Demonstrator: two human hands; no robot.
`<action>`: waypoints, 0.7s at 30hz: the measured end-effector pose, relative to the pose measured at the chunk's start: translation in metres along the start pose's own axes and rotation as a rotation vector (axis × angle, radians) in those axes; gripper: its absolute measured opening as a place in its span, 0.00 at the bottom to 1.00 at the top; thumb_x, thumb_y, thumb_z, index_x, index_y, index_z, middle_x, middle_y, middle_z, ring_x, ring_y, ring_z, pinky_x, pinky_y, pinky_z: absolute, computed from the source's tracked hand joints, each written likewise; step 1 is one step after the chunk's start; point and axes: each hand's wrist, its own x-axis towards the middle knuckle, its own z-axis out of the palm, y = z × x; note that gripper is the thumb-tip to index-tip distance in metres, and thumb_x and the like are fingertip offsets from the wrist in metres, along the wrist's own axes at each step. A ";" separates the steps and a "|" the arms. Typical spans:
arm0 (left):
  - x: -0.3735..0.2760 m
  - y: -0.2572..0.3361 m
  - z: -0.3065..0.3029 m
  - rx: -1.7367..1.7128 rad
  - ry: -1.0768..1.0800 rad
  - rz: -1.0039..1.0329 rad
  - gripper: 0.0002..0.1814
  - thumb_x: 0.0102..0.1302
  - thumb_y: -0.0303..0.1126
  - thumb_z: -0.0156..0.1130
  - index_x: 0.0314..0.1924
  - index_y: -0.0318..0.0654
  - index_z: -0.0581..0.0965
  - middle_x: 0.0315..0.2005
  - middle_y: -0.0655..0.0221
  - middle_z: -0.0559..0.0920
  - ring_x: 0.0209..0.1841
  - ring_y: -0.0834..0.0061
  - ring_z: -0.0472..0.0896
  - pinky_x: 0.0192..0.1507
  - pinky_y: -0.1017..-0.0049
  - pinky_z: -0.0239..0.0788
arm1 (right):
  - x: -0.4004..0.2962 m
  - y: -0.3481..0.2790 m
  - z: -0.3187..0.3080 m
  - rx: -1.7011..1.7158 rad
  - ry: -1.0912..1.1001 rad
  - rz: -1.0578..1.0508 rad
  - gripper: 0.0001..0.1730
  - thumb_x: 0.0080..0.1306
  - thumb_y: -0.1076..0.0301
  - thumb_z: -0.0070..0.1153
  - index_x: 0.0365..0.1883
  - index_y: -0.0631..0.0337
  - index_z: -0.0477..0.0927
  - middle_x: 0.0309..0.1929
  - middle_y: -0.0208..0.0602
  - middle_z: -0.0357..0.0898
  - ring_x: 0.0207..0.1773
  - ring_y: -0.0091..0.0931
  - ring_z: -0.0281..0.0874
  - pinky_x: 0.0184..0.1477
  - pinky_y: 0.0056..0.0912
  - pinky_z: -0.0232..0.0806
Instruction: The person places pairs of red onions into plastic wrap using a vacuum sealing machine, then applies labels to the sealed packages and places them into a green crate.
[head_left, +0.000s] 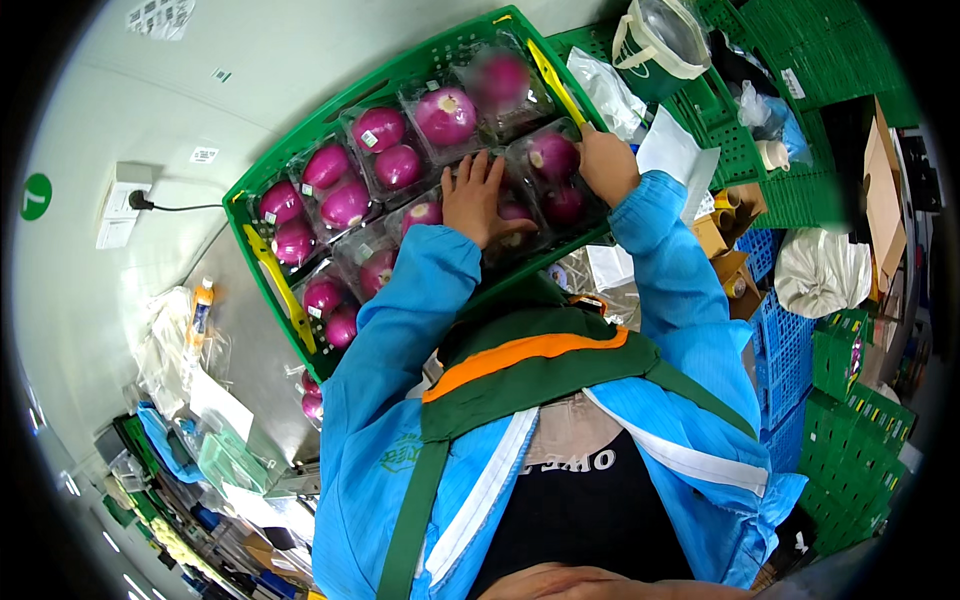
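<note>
A green plastic crate (435, 45) with yellow end handles lies tilted in front of me. Clear plastic packs of purple onions (446, 116) fill it in two rows, mostly two onions to a pack; some bear small labels. My left hand (476, 199) rests palm down with spread fingers on a pack in the near row, partly covering its onions. At the crate's right end, my right hand (611, 165) is closed around the rim by the yellow handle (555, 79). One far-right onion looks blurred.
A steel worktop (251, 300) shows left of the crate, with an orange-labelled bottle (199, 315) near the wall. A plugged-in cable (180, 208) runs behind the crate. To the right are a tote bag (664, 49), papers (671, 157), blue crates (784, 352) and stacked green crates (840, 457).
</note>
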 end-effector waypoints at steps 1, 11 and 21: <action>0.000 0.000 0.003 -0.003 0.010 0.009 0.58 0.36 0.64 0.71 0.66 0.44 0.61 0.66 0.58 0.59 0.69 0.54 0.54 0.68 0.50 0.39 | -0.014 0.001 -0.012 0.122 0.075 -0.056 0.18 0.62 0.62 0.51 0.47 0.64 0.77 0.36 0.53 0.79 0.39 0.47 0.77 0.42 0.45 0.69; -0.003 0.006 -0.003 -0.317 0.100 0.072 0.42 0.49 0.47 0.73 0.61 0.38 0.67 0.63 0.50 0.64 0.65 0.53 0.61 0.64 0.58 0.53 | -0.129 0.213 0.066 1.212 0.213 0.535 0.16 0.66 0.67 0.53 0.47 0.68 0.77 0.35 0.38 0.82 0.34 0.22 0.81 0.35 0.24 0.71; -0.012 0.138 -0.021 -0.825 -0.129 -0.027 0.21 0.62 0.23 0.59 0.57 0.32 0.71 0.50 0.63 0.78 0.52 0.74 0.76 0.55 0.75 0.66 | -0.070 0.358 0.196 0.588 0.468 0.868 0.27 0.54 0.59 0.63 0.49 0.65 0.75 0.48 0.51 0.76 0.51 0.45 0.73 0.54 0.42 0.66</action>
